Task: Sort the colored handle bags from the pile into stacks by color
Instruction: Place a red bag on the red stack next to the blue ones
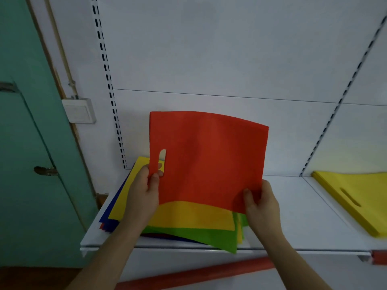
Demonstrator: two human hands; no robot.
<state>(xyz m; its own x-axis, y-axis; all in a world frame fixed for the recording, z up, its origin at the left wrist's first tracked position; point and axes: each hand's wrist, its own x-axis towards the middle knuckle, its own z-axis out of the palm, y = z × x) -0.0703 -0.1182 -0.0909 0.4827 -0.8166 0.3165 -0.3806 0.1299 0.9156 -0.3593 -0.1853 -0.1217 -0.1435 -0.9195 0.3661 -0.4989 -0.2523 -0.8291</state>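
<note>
Head camera, close, facing forward-down onto white shelf (293,206)

pile (188,222) left on shelf (293,227) — stack (356,197) right, well apart

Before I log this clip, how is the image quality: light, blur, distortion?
Head view: dim, flat light with no glare; the shelf posts bow from wide-angle distortion; the yellow stack at the right edge is smeared; the red bag and both hands are fairly sharp.
</note>
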